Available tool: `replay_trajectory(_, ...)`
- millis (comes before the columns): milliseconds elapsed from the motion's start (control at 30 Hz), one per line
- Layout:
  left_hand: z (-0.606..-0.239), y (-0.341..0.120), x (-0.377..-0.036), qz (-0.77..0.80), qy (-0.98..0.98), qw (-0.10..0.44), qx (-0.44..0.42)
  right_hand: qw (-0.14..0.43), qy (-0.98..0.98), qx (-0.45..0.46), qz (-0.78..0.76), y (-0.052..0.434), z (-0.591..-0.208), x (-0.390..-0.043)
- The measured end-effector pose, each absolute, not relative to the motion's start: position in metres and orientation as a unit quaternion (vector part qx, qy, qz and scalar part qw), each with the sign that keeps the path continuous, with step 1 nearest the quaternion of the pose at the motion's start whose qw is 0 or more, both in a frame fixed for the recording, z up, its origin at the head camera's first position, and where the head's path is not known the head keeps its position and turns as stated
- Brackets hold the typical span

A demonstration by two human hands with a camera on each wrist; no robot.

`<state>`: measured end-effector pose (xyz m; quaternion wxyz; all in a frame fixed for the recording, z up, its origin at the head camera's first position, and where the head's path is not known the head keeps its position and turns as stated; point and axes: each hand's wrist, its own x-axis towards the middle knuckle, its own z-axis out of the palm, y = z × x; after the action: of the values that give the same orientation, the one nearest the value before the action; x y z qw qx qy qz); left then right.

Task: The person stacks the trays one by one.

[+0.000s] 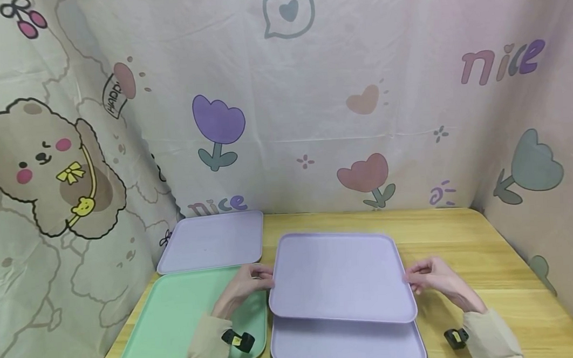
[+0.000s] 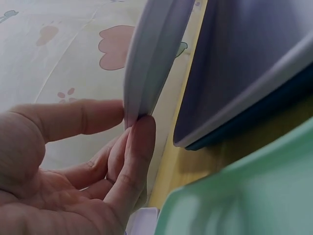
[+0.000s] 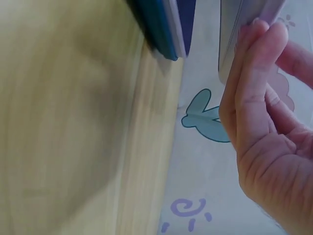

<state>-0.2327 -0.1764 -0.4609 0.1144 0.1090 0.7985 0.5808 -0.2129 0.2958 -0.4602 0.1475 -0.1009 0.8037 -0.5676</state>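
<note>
A lilac tray [image 1: 340,276] is lifted above a stack of trays [image 1: 349,346] at the table's front middle. My left hand [image 1: 253,282] pinches the lifted tray's left edge [image 2: 151,63] between thumb and fingers [image 2: 139,142]. At the opposite side, my right hand [image 1: 425,274] grips the tray's right edge [image 3: 242,29] with its fingers [image 3: 249,73] curled round it. The stack's top tray is lilac, and a dark blue one [image 3: 156,29] lies under it.
A green tray [image 1: 177,320] lies flat at the front left, under my left forearm. Another lilac tray [image 1: 212,241] sits behind it by the cartoon curtain [image 1: 282,103]. Bare wooden table [image 1: 505,275] stretches to the right.
</note>
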Motion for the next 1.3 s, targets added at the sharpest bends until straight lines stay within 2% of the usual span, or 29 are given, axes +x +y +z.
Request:
replay_trajectory(233,-0.463,-0.179,-0.227,0.583,0.794,0.133,0.106,0.170,0.803,-0.096,-0.563,0.298,-0.465,-0.209)
replay_trajectory(667,-0.469,-0.175,-0.221,0.577,0.792,0.180,0.090,0.201,0.794,-0.140,-0.556,0.308,-0.471,-0.203)
replay_trajectory(1300,-0.474,-0.177,-0.214,0.552,0.805,0.203,0.082,0.253,0.771,-0.152,-0.565,0.311,-0.480,-0.199)
